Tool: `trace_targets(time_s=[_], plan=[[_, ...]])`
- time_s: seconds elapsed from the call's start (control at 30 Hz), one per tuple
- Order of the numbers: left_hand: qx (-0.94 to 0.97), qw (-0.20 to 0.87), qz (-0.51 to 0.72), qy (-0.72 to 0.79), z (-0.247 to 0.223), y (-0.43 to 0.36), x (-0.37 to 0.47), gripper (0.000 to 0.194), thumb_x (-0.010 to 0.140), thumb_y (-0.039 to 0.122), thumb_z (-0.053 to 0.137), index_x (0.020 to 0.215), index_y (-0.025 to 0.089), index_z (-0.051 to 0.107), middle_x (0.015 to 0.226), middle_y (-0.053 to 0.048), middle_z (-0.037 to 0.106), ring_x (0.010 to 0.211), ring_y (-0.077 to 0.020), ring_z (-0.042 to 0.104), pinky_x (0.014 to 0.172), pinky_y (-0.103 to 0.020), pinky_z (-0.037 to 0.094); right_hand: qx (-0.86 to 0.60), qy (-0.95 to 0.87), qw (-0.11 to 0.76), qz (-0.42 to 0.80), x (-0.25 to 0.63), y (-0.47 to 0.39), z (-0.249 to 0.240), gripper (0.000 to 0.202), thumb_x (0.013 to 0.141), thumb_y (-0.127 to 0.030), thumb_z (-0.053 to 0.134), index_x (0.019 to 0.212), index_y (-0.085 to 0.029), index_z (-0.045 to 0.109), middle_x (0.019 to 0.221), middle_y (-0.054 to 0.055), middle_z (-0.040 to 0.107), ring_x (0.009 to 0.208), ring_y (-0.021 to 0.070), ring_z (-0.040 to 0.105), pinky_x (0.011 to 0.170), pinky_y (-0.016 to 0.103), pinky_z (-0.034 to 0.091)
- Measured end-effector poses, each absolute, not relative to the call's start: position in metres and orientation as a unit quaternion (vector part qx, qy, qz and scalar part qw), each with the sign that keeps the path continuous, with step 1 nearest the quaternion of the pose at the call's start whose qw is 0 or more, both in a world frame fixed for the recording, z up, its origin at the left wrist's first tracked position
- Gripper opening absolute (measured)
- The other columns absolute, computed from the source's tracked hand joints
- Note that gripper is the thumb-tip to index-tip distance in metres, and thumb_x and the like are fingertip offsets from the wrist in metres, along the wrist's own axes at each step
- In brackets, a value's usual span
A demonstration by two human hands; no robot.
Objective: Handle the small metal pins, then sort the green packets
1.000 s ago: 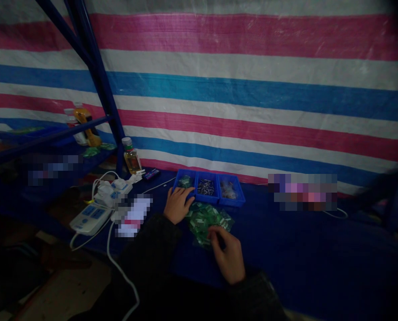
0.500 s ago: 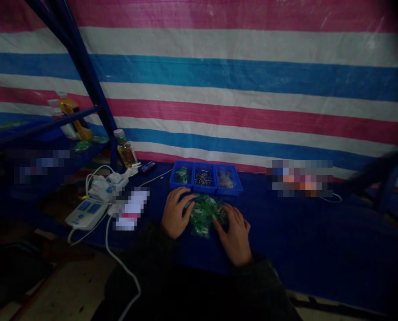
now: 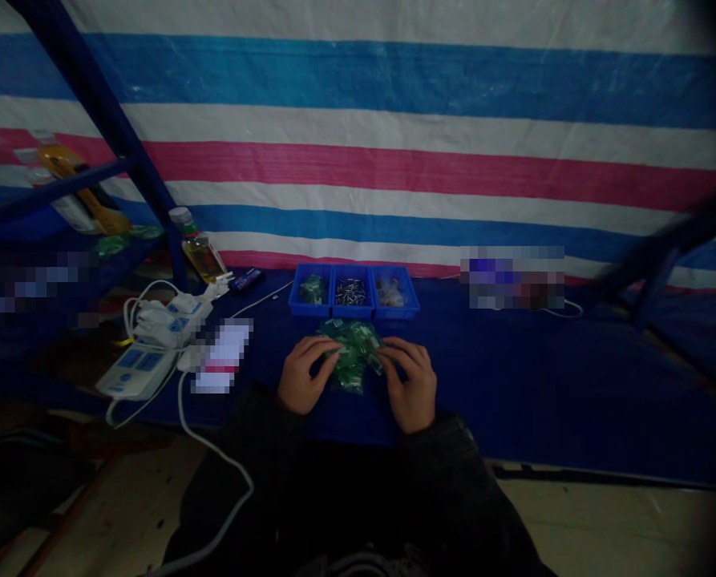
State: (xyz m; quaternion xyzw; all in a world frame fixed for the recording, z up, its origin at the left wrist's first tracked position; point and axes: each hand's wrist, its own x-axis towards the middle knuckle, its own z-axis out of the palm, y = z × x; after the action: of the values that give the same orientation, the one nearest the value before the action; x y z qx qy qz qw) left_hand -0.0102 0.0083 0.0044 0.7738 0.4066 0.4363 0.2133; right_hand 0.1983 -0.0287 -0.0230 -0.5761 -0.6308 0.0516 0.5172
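Several small green plastic packets [image 3: 353, 361] lie in a pile on the blue table [image 3: 514, 385]. At the pile's left edge is my left hand [image 3: 307, 373], its thumb and fingers apart and the tips touching the packets. My right hand [image 3: 410, 383] rests at the right edge, fingers curved and apart from the thumb, tips on the packets. Just behind the pile stand three joined blue bins: the left bin [image 3: 311, 308] has green packets, the middle bin [image 3: 352, 310] small metal pieces, the right bin [image 3: 397, 311] clear small pieces.
Left of my hands lie a blurred-out phone [image 3: 222, 357] and white power strips [image 3: 135, 370] with cables. A bottle [image 3: 201, 252] and a dark blue box [image 3: 247, 280] stand behind them. A pixelated object [image 3: 511, 280] is at the back right. Blue frame posts flank the table.
The camera view has tilted down, so the table appears higher. Both hands have shifted slightly over the packets, and the fingers of my right hand are drawn in more.
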Motion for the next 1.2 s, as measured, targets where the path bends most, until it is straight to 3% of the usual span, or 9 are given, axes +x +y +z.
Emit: trace_targets(time_s=[0.17,0.37,0.5,0.63,0.9,1.1,1.2], plan=[[0.771,0.263,0.438,0.381,0.007,0.007,-0.012,0.015,0.094,0.025,0.067,0.107,0.022,0.075,0.106,-0.007,0.076,0.103,-0.0235,0.070,0.095,-0.037,0.054,-0.519,-0.607,0.584,0.144,0.180,-0.033,-0.013,0.016,0.096,-0.026,0.061,0.098,-0.024,0.077,0.099,0.007,0.070,0.092,0.0223,0.067,0.084,0.038,0.055],[0.742,0.297,0.458,0.388,-0.002,0.007,-0.012,0.014,0.088,0.022,0.074,0.101,0.019,0.067,0.090,-0.003,0.076,0.084,-0.0192,0.073,0.084,-0.031,0.056,-0.509,-0.582,0.596,0.216,0.165,-0.034,-0.019,0.019,0.094,-0.030,0.066,0.110,-0.022,0.068,0.099,0.006,0.074,0.087,0.0212,0.072,0.080,0.033,0.059],[0.745,0.274,0.464,0.393,-0.005,0.008,-0.012,0.004,0.091,0.021,0.070,0.088,0.019,0.069,0.083,-0.002,0.073,0.078,-0.0172,0.069,0.078,-0.028,0.053,-0.505,-0.584,0.584,0.253,0.166,-0.035,-0.021,0.028,0.097,-0.033,0.060,0.123,-0.022,0.059,0.098,0.007,0.073,0.085,0.0200,0.072,0.078,0.032,0.059],[0.728,0.268,0.484,0.404,-0.002,0.009,-0.014,0.007,0.093,0.022,0.067,0.090,0.018,0.072,0.084,-0.003,0.074,0.078,-0.0173,0.069,0.077,-0.027,0.053,-0.499,-0.590,0.578,0.263,0.167,-0.036,-0.022,0.033,0.100,-0.033,0.054,0.131,-0.021,0.051,0.095,0.005,0.071,0.076,0.0174,0.070,0.073,0.030,0.058],[0.747,0.280,0.462,0.388,-0.003,0.010,-0.016,0.015,0.096,0.020,0.064,0.097,0.020,0.078,0.093,-0.005,0.077,0.087,-0.0195,0.072,0.083,-0.029,0.054,-0.495,-0.614,0.578,0.210,0.168,-0.035,-0.020,0.014,0.100,-0.028,0.053,0.101,-0.021,0.066,0.090,0.006,0.071,0.078,0.0194,0.069,0.072,0.030,0.057],[0.751,0.278,0.481,0.357,-0.007,0.014,-0.018,0.023,0.097,0.015,0.059,0.105,0.024,0.079,0.102,-0.007,0.077,0.101,-0.0218,0.070,0.091,-0.034,0.054,-0.472,-0.654,0.559,0.193,0.171,-0.040,-0.014,0.028,0.095,-0.016,0.050,0.112,-0.023,0.072,0.085,0.003,0.072,0.074,0.0189,0.069,0.072,0.030,0.055],[0.755,0.270,0.483,0.352,-0.007,0.016,-0.019,0.019,0.094,0.014,0.064,0.103,0.022,0.079,0.100,-0.008,0.076,0.100,-0.0228,0.069,0.091,-0.036,0.054,-0.478,-0.650,0.559,0.190,0.169,-0.040,-0.013,0.025,0.094,-0.017,0.055,0.111,-0.023,0.072,0.089,0.003,0.072,0.070,0.0168,0.067,0.069,0.029,0.054]])
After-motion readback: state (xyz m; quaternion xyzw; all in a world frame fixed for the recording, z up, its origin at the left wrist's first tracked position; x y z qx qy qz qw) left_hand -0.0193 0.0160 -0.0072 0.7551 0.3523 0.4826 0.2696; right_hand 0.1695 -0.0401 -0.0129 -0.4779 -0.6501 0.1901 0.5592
